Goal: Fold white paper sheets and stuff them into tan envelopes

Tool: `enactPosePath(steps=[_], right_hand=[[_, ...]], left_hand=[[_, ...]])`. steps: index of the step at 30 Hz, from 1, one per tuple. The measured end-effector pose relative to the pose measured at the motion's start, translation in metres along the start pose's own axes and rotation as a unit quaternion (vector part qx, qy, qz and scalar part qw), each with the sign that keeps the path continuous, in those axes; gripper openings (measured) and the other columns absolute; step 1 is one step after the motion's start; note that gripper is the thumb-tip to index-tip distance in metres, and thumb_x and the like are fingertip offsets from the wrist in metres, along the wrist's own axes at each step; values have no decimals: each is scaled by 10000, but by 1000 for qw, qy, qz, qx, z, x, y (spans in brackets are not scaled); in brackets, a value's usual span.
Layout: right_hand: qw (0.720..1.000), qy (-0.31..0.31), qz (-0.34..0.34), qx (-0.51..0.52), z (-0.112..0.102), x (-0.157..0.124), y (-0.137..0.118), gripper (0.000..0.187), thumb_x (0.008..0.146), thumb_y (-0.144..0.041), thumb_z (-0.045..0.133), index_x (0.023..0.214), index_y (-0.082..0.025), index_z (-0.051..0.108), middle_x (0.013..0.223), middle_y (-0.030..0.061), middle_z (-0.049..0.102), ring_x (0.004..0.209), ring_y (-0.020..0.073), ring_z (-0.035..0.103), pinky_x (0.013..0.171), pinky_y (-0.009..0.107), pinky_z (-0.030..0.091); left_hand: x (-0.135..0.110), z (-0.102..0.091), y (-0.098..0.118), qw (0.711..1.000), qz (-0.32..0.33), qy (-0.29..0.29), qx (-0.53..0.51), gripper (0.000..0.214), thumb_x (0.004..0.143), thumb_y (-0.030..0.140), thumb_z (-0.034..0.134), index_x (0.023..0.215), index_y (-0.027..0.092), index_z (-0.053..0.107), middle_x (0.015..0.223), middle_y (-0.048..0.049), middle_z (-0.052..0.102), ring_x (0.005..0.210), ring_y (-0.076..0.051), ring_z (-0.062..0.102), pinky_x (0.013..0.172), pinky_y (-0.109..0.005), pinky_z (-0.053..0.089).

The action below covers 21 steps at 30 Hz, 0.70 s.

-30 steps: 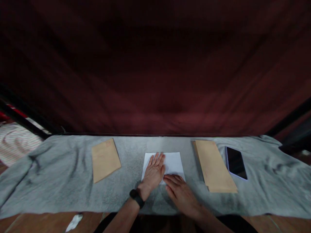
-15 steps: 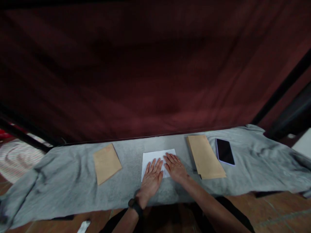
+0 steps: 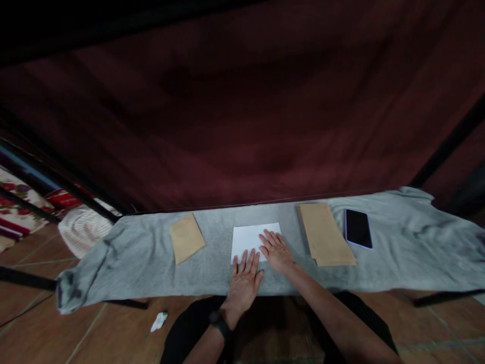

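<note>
A folded white paper [image 3: 250, 235] lies in the middle of a grey cloth [image 3: 132, 258]. My right hand [image 3: 277, 251] rests flat on the paper's right part, fingers spread and holding nothing. My left hand [image 3: 244, 281] lies flat at the paper's near edge, fingertips touching it, with a black watch on the wrist. A small brown envelope [image 3: 187, 236] lies to the left. A stack of long brown envelopes [image 3: 325, 232] lies to the right.
A black phone [image 3: 358, 228] lies face up beyond the envelope stack. A dark red curtain [image 3: 242, 126] hangs behind the cloth. A scrap of white paper [image 3: 159, 320] sits on the tiled floor. Striped and flowered fabrics [image 3: 79, 227] lie at the far left.
My right hand moved up from the paper's near right corner onto its right part. My left hand slid back toward the near edge. The camera pulled back and shifted.
</note>
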State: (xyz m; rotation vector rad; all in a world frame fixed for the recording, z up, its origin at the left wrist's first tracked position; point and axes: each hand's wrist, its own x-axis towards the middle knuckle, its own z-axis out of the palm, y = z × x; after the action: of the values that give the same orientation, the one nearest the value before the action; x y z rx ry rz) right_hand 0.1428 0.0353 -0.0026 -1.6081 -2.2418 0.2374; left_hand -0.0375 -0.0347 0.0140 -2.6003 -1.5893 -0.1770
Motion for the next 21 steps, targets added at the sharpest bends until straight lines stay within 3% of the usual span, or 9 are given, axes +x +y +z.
enactPosePath(steps=[9,16,21], right_hand=[[998,37,55,-17,3,-5,14,533,1025,-363,355,1484,-107,446,1576,176,368,1469,305,317,1206,469,212],[994,37,93,-47,9,-16,18,590,996,-396,365,1501,-95,414,1585,173,351,1467,310,324,1216,487,203],[995,25,84,-40,-2,-24,27,618,1002,-407,333,1524,-79,368,1584,174,347,1477,299,306,1219,502,196]], left_hand=[[-28,-4,-2,1000,-13,23,10,579,1037,448,334,1543,167,319,1593,-132,358,1489,-249,299,1179,-483,336],[-25,-15,0,998,-57,29,-17,487,1053,357,281,1449,152,476,1499,-116,509,1410,-218,446,1140,-438,414],[-22,-16,2,995,-89,40,-23,464,1041,346,310,1395,156,543,1446,-121,567,1360,-244,506,1137,-467,414]])
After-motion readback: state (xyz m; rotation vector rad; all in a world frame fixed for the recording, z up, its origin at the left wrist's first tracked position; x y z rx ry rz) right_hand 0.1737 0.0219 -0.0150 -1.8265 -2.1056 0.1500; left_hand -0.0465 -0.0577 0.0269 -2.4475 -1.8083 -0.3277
